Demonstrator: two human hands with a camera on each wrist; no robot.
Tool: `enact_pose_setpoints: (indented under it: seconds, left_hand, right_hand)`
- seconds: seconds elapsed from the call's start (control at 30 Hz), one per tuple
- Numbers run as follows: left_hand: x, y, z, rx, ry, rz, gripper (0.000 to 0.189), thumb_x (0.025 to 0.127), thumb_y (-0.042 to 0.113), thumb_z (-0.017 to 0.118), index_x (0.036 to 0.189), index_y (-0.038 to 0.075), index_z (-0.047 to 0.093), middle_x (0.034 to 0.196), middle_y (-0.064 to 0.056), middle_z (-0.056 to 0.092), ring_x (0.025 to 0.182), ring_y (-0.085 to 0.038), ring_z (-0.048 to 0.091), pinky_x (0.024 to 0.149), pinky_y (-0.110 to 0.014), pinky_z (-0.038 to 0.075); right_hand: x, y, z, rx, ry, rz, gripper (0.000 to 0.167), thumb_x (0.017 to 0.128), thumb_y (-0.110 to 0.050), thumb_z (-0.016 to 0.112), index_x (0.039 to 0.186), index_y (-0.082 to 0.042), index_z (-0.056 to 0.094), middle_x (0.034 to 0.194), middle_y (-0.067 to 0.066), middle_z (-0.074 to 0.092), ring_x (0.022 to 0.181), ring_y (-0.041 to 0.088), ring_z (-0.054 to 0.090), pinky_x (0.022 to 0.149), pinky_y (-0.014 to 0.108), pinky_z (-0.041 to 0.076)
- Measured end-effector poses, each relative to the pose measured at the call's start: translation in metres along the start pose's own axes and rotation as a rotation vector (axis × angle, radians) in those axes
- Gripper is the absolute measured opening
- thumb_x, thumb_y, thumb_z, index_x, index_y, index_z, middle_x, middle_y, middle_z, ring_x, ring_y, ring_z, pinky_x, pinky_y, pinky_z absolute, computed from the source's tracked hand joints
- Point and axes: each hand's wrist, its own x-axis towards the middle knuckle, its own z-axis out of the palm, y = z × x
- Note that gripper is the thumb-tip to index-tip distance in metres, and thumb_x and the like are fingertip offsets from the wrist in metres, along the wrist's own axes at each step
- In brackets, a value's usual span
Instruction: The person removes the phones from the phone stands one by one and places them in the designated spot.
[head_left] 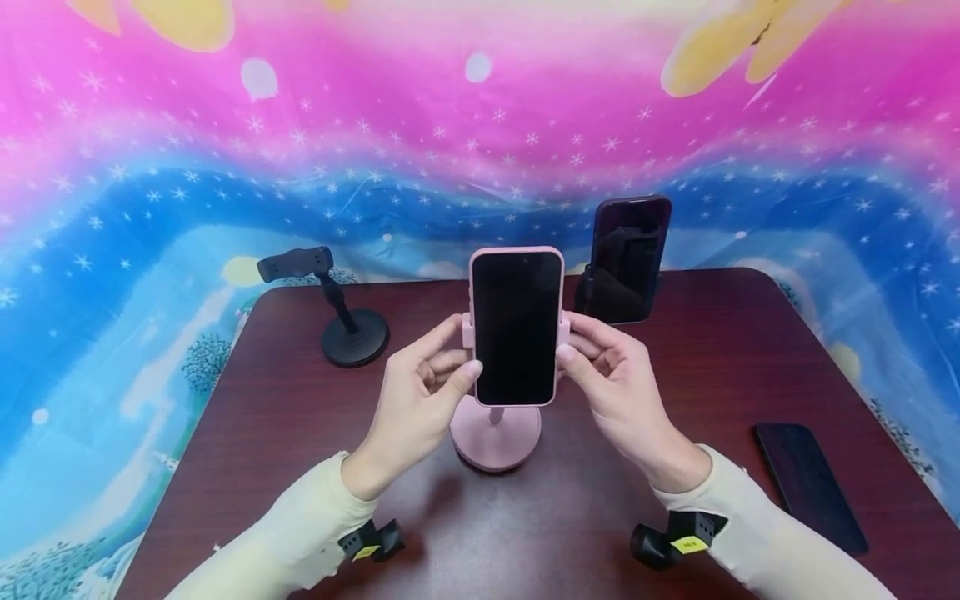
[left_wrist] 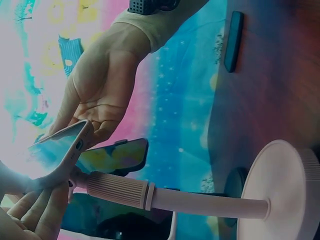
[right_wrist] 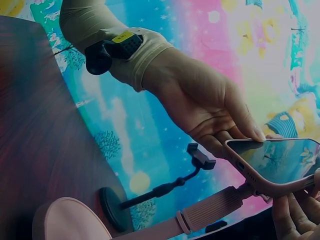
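Note:
A pink-cased phone point(head_left: 519, 329) with a dark screen stands upright in the clamp of a pink phone stand point(head_left: 495, 446). My left hand point(head_left: 416, 396) pinches the phone's left edge, thumb on the front and bent fingers behind, the forefinger by the clamp arm. On the other side, my right hand point(head_left: 626, 396) holds the right edge, with its thumb at the front and its fingers around the clamp arm. Both wrist views show the phone point(left_wrist: 60, 147) tilted back on the ribbed neck point(right_wrist: 215, 205) of the stand. The clamp's back is mostly hidden.
A black phone stand point(head_left: 354, 337) with an unfilled clamp is at the back left. At the back right, a dark phone point(head_left: 630, 258) sits upright in another holder. One more dark phone point(head_left: 810, 483) lies flat near the right edge. A printed cloth point(head_left: 442, 183) hangs behind the table.

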Motion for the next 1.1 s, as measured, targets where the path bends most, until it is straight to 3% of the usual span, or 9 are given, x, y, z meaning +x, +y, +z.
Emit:
enact_pose_setpoints:
  seconds: [0.23, 0.33, 0.47, 0.73, 1.1]
  left_hand:
    - [0.001, -0.01, 0.009, -0.024, -0.03, -0.018, 0.059, 0.093, -0.007, 0.065, 0.148, -0.01, 0.042, 0.113, -0.032, 0.071, 0.093, -0.01, 0.075, 0.084, -0.024, 0.062]
    - [0.002, -0.014, 0.013, -0.033, -0.04, -0.023, 0.059, 0.093, -0.007, 0.064, 0.147, -0.011, 0.042, 0.113, -0.033, 0.071, 0.092, -0.01, 0.075, 0.083, -0.024, 0.061]
    - [0.002, -0.018, 0.017, -0.046, -0.047, -0.038, 0.058, 0.093, -0.007, 0.063, 0.147, -0.012, 0.042, 0.111, -0.035, 0.07, 0.088, 0.0, 0.071, 0.082, -0.021, 0.061]
    - [0.003, -0.019, 0.024, -0.048, -0.054, -0.043, 0.058, 0.093, -0.007, 0.064, 0.147, -0.012, 0.042, 0.111, -0.034, 0.07, 0.088, 0.0, 0.071, 0.082, -0.02, 0.06]
    - [0.002, -0.019, 0.026, -0.055, -0.05, -0.04, 0.057, 0.093, -0.007, 0.063, 0.146, -0.012, 0.043, 0.11, -0.035, 0.07, 0.086, 0.001, 0.07, 0.079, -0.016, 0.059]
  right_hand:
    - [-0.006, 0.007, -0.011, 0.003, -0.003, 0.001, 0.041, 0.098, 0.009, 0.055, 0.127, -0.019, 0.065, 0.109, -0.009, 0.076, 0.084, 0.003, 0.072, 0.076, 0.019, 0.061]
    - [-0.009, 0.009, -0.015, 0.007, 0.0, 0.005, 0.043, 0.098, 0.01, 0.055, 0.126, -0.021, 0.066, 0.109, -0.01, 0.076, 0.084, 0.002, 0.072, 0.076, 0.019, 0.061]
    - [-0.012, 0.011, -0.019, -0.001, 0.008, 0.008, 0.045, 0.098, 0.011, 0.054, 0.125, -0.023, 0.066, 0.109, -0.01, 0.076, 0.083, 0.001, 0.072, 0.076, 0.018, 0.061]
    - [-0.016, 0.01, -0.025, -0.01, 0.009, -0.001, 0.042, 0.098, 0.011, 0.053, 0.127, -0.017, 0.066, 0.11, -0.008, 0.077, 0.082, 0.003, 0.072, 0.076, 0.019, 0.061]
    - [-0.016, 0.01, -0.026, -0.019, 0.012, 0.001, 0.039, 0.099, 0.01, 0.053, 0.124, -0.018, 0.064, 0.108, -0.01, 0.076, 0.083, 0.002, 0.071, 0.075, 0.018, 0.06]
